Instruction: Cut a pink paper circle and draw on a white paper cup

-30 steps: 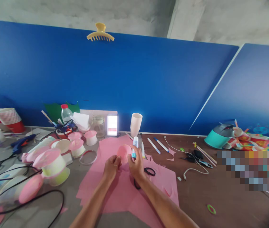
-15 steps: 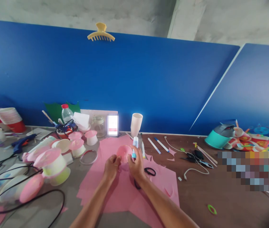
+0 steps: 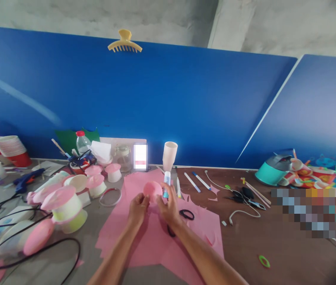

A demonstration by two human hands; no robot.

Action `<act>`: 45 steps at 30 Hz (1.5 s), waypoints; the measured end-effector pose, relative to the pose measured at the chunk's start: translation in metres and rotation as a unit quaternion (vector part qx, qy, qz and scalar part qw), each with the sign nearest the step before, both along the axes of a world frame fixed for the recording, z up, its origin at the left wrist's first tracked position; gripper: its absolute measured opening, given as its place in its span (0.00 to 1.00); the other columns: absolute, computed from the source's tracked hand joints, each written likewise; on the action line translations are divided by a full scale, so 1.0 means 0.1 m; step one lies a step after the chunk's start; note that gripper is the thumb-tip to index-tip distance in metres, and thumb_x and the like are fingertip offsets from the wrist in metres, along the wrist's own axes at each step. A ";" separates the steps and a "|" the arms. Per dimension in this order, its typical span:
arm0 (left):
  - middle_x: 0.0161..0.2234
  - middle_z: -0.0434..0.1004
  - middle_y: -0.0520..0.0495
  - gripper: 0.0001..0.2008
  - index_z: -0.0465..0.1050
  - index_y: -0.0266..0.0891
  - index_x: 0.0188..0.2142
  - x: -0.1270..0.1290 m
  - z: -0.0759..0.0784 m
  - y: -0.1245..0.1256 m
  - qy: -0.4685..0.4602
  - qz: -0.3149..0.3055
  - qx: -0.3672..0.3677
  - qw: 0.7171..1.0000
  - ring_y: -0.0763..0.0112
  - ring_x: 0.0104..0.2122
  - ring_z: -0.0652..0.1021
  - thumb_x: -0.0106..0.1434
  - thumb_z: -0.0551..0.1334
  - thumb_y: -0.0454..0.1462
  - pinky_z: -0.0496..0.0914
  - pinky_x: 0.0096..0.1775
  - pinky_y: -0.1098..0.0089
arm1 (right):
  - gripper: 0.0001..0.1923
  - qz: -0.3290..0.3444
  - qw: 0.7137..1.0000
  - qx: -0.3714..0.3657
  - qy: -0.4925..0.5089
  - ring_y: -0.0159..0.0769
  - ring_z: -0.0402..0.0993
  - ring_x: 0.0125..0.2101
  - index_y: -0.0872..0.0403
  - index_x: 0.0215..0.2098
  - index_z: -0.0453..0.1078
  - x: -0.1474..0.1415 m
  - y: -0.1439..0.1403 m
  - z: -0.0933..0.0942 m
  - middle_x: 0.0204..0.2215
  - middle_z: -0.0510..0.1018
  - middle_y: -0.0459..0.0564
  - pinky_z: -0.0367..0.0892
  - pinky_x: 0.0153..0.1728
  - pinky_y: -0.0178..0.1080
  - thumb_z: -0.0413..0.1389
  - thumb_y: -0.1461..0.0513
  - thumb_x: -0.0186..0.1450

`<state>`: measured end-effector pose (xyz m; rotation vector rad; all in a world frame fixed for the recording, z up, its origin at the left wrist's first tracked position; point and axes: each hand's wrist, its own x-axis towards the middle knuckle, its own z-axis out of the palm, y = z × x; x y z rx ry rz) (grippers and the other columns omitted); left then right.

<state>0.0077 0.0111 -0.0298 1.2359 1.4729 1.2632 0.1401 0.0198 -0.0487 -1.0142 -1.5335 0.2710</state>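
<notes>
My left hand pinches the left edge of a small round pink paper piece, held up over a large pink paper sheet. My right hand grips a glue stick with a white cap and blue body, upright, and its fingers also touch the right side of the pink piece. Both hands are close together above the sheet, near the table's middle.
Black scissors lie right of my right hand. Pink-topped white cups and black cables crowd the left. A white cup stack, pens, a teal pot and a blue partition wall stand behind.
The hands have shifted slightly up and left with the pink piece and glue stick; the pink piece has turned a little between the fingers.
</notes>
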 end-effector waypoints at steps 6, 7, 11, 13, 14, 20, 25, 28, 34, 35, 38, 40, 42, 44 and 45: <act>0.17 0.55 0.59 0.17 0.55 0.45 0.19 -0.04 0.04 -0.01 0.046 0.053 0.050 0.996 0.73 0.21 0.60 0.56 0.59 0.48 0.54 0.26 0.72 | 0.21 0.032 0.999 -0.017 0.008 0.47 0.73 0.50 0.49 0.59 0.66 0.02 -0.03 0.00 0.49 0.76 0.55 0.70 0.52 0.52 0.53 0.57 0.68; 0.18 0.55 0.59 0.17 0.55 0.44 0.19 -0.03 0.05 -0.02 0.051 0.057 0.057 0.995 0.73 0.21 0.60 0.57 0.59 0.47 0.54 0.26 0.72 | 0.22 0.034 0.999 -0.018 0.012 0.47 0.73 0.51 0.49 0.59 0.66 0.02 -0.02 -0.01 0.50 0.76 0.55 0.70 0.52 0.52 0.53 0.57 0.68; 0.18 0.60 0.57 0.16 0.60 0.44 0.20 -0.02 0.10 -0.07 0.054 0.051 0.071 0.995 0.72 0.21 0.63 0.61 0.56 0.46 0.56 0.27 0.71 | 0.22 0.039 0.999 -0.014 0.031 0.48 0.73 0.52 0.50 0.58 0.67 0.02 0.02 -0.05 0.52 0.76 0.56 0.69 0.54 0.53 0.55 0.58 0.65; 0.18 0.63 0.56 0.16 0.62 0.44 0.20 -0.01 0.10 -0.08 0.050 0.044 0.076 0.995 0.72 0.21 0.65 0.62 0.55 0.46 0.58 0.27 0.72 | 0.22 0.028 0.999 -0.012 0.037 0.47 0.74 0.49 0.50 0.57 0.68 0.01 0.05 -0.06 0.50 0.77 0.56 0.71 0.52 0.52 0.55 0.61 0.64; 0.18 0.64 0.56 0.16 0.62 0.44 0.20 -0.01 0.10 -0.08 0.048 0.041 0.078 0.995 0.71 0.20 0.66 0.62 0.55 0.45 0.58 0.27 0.72 | 0.22 0.021 0.999 -0.013 0.039 0.47 0.74 0.48 0.50 0.56 0.69 0.01 0.06 -0.07 0.48 0.77 0.55 0.71 0.51 0.51 0.55 0.63 0.63; 0.21 0.72 0.54 0.18 0.77 0.40 0.43 -0.05 0.05 -0.04 0.003 0.049 0.084 0.995 0.68 0.22 0.70 0.59 0.56 0.44 0.64 0.29 0.70 | 0.24 0.011 0.997 -0.044 0.060 0.43 0.74 0.41 0.49 0.53 0.71 0.02 0.09 -0.06 0.44 0.77 0.53 0.71 0.48 0.50 0.53 0.66 0.59; 0.27 0.81 0.49 0.22 0.77 0.37 0.49 -0.06 0.07 -0.04 0.002 0.053 0.092 0.994 0.62 0.31 0.79 0.58 0.59 0.44 0.69 0.39 0.67 | 0.25 0.047 0.982 -0.107 0.149 0.38 0.73 0.33 0.49 0.51 0.72 0.06 0.10 0.01 0.38 0.77 0.48 0.73 0.37 0.42 0.53 0.66 0.55; 0.31 0.84 0.47 0.22 0.77 0.38 0.49 -0.05 0.07 -0.04 -0.016 0.041 0.085 0.995 0.61 0.33 0.81 0.57 0.60 0.42 0.70 0.41 0.65 | 0.25 0.065 0.966 -0.143 0.206 0.37 0.72 0.31 0.50 0.50 0.73 0.09 0.12 0.04 0.35 0.77 0.47 0.72 0.32 0.39 0.54 0.65 0.53; 0.41 0.85 0.46 0.18 0.81 0.41 0.41 -0.06 0.04 0.02 -0.129 0.038 0.051 0.990 0.58 0.43 0.81 0.49 0.64 0.38 0.71 0.48 0.63 | 0.22 0.111 0.921 -0.197 0.318 0.35 0.71 0.27 0.51 0.50 0.72 0.10 0.19 -0.02 0.33 0.76 0.48 0.70 0.29 0.38 0.52 0.61 0.57; 0.40 0.86 0.46 0.18 0.82 0.40 0.40 -0.06 0.05 0.02 -0.159 0.029 0.038 0.986 0.58 0.43 0.81 0.47 0.64 0.38 0.72 0.47 0.62 | 0.22 0.110 0.918 -0.199 0.325 0.35 0.71 0.26 0.51 0.50 0.72 0.10 0.20 -0.03 0.33 0.76 0.47 0.70 0.29 0.38 0.53 0.60 0.57; 0.39 0.86 0.44 0.19 0.83 0.38 0.38 -0.04 0.10 -0.01 -0.244 -0.001 0.001 0.970 0.56 0.43 0.81 0.43 0.66 0.35 0.74 0.45 0.63 | 0.22 0.075 0.927 -0.194 0.312 0.35 0.71 0.28 0.50 0.50 0.72 0.09 0.22 -0.03 0.33 0.76 0.46 0.70 0.30 0.38 0.57 0.61 0.56; 0.40 0.86 0.43 0.20 0.82 0.37 0.40 -0.03 0.13 -0.04 -0.295 -0.013 -0.017 0.955 0.57 0.42 0.82 0.43 0.67 0.34 0.75 0.43 0.64 | 0.22 0.048 0.939 -0.185 0.285 0.36 0.71 0.28 0.50 0.48 0.73 0.09 0.22 -0.01 0.32 0.76 0.46 0.70 0.31 0.38 0.58 0.61 0.55; 0.41 0.85 0.43 0.22 0.81 0.37 0.43 -0.02 0.13 -0.04 -0.334 -0.021 -0.026 0.942 0.61 0.40 0.82 0.45 0.70 0.35 0.75 0.41 0.66 | 0.22 0.036 0.945 -0.177 0.273 0.35 0.71 0.29 0.51 0.48 0.73 0.08 0.22 0.00 0.32 0.75 0.45 0.70 0.31 0.38 0.58 0.60 0.54; 0.39 0.84 0.45 0.26 0.79 0.37 0.46 -0.02 0.10 -0.02 -0.343 -0.033 -0.029 0.938 0.64 0.37 0.82 0.45 0.73 0.36 0.75 0.39 0.67 | 0.23 0.033 0.945 -0.170 0.277 0.34 0.71 0.29 0.51 0.49 0.73 0.08 0.22 0.01 0.32 0.75 0.45 0.70 0.32 0.37 0.58 0.61 0.54; 0.36 0.83 0.47 0.28 0.77 0.37 0.48 -0.02 0.08 -0.01 -0.337 -0.040 -0.032 0.940 0.66 0.34 0.81 0.44 0.74 0.36 0.74 0.37 0.68 | 0.24 0.032 0.944 -0.168 0.280 0.34 0.71 0.29 0.51 0.49 0.73 0.07 0.23 0.01 0.32 0.75 0.45 0.70 0.32 0.37 0.58 0.61 0.53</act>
